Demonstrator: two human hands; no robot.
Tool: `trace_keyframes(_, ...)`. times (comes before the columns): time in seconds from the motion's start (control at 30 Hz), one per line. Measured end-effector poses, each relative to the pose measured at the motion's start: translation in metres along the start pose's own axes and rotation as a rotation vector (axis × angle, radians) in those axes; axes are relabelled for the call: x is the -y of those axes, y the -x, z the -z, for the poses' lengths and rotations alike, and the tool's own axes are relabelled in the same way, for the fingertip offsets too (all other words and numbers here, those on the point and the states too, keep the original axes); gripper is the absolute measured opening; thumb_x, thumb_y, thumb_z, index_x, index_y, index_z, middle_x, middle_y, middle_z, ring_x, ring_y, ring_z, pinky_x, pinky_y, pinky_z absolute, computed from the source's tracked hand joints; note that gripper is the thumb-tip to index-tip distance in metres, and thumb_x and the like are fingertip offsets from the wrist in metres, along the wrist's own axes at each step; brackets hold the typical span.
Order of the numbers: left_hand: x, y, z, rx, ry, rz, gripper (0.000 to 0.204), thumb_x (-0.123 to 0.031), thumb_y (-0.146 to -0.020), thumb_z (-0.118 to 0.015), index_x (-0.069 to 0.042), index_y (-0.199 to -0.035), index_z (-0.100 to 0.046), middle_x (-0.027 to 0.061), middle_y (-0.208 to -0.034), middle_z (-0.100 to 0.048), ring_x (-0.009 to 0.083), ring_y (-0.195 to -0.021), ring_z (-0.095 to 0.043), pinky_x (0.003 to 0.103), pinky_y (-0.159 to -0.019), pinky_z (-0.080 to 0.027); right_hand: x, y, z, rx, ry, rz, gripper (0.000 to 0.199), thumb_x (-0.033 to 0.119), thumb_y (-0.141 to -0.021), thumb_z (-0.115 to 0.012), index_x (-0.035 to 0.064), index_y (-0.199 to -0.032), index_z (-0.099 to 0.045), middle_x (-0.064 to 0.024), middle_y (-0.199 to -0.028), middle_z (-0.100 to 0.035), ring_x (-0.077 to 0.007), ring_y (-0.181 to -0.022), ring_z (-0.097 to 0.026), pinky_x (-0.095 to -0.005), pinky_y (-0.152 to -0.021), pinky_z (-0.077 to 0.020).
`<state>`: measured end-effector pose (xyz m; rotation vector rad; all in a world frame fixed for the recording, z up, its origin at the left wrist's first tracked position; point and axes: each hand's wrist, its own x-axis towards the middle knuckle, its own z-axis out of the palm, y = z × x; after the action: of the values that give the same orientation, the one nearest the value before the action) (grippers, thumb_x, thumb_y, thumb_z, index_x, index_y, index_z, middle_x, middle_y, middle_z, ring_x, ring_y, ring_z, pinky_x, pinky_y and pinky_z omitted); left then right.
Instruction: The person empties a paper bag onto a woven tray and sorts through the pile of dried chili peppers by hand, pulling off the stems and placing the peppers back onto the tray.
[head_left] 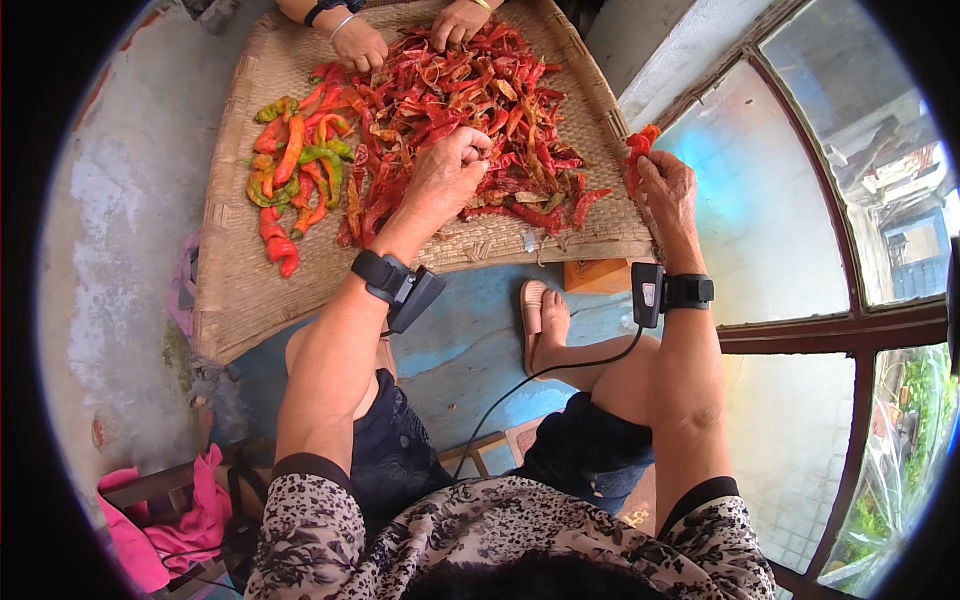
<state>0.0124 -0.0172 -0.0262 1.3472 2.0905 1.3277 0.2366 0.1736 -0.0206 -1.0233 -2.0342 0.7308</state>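
A heap of dried red chili peppers (510, 110) lies on a woven bamboo tray (300, 70). Over the near part of the heap is my left hand (447, 178), its fingers curled together; whatever they pinch is hidden. My right hand (668, 190) is raised at the tray's right edge, closed on a few red chili peppers (640, 143) that stick out above the fingers. Fresher, plump peppers (290, 150) in red, orange and green form a separate group left of the heap.
Across the tray, another person's hands (360, 42) reach to the heap's far edge. Window panes (760, 200) stand close on my right, a stained wall (120, 250) on the left. A black cable (520, 385) runs from the right wrist device. Pink cloth (190, 510) lies lower left.
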Motion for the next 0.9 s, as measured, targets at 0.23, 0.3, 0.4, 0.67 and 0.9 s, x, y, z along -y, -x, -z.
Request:
trace_keyframes(0.23, 0.01, 0.001, -0.008, -0.004, -0.023, -0.043, 0.021, -0.008, -0.082, -0.062, -0.005, -0.103, -0.06, 0.0031, -0.081, -0.061, 0.0118, -0.074, -0.057, 0.027, -0.07, -0.048, -0.012, 0.004, 0.028, -0.344, 0.283, -0.004, 0.022, 0.02, -0.082, -0.06, 0.0003, -0.086, -0.067, -0.0158, -0.067, -0.064, -0.0251, -0.063, -0.064, -0.036, -0.063, -0.0493)
trace_keyframes(0.3, 0.012, 0.0, -0.011, 0.005, -0.004, -0.067, 0.021, -0.007, -0.082, -0.062, -0.004, -0.103, -0.06, 0.0033, -0.08, -0.061, 0.0118, -0.074, -0.057, 0.027, -0.07, -0.048, -0.029, 0.004, 0.036, -0.317, 0.475, -0.119, 0.02, 0.019, -0.081, -0.061, 0.0028, -0.091, -0.067, -0.0158, -0.071, -0.065, -0.0293, -0.067, -0.064, -0.0402, -0.067, -0.0497)
trace_keyframes(0.4, 0.011, -0.002, -0.016, -0.01, -0.037, -0.084, 0.021, -0.008, -0.082, -0.061, -0.004, -0.102, -0.06, 0.0035, -0.078, -0.06, 0.0126, -0.072, -0.057, 0.027, -0.069, -0.048, -0.047, 0.01, 0.035, -0.46, 0.533, 0.092, 0.023, 0.019, -0.08, -0.062, 0.0033, -0.096, -0.066, -0.0153, -0.077, -0.066, -0.0289, -0.071, -0.064, -0.0399, -0.068, -0.05)
trace_keyframes(0.67, 0.015, 0.006, -0.012, -0.04, -0.087, -0.195, 0.02, -0.011, -0.082, -0.059, -0.004, -0.101, -0.06, 0.0038, -0.068, -0.059, 0.0158, -0.062, -0.057, 0.031, -0.061, -0.046, 0.154, 0.091, 0.038, -0.297, -0.577, 0.659, 0.04, 0.027, -0.1, -0.039, -0.0071, -0.098, -0.061, -0.0111, -0.072, -0.061, -0.0121, -0.062, -0.055, -0.0221, -0.061, -0.0449)
trace_keyframes(0.9, 0.007, -0.01, -0.032, -0.066, -0.154, -0.351, 0.022, -0.011, -0.081, -0.061, -0.003, -0.101, -0.06, 0.0066, -0.073, -0.063, 0.0174, -0.067, -0.062, 0.032, -0.062, -0.049, -0.199, 0.244, -0.168, -0.016, -0.325, -0.622, 0.039, 0.035, -0.093, -0.045, 0.0038, -0.114, -0.057, -0.0118, -0.11, -0.06, -0.024, -0.096, -0.055, -0.0329, -0.087, -0.0435)
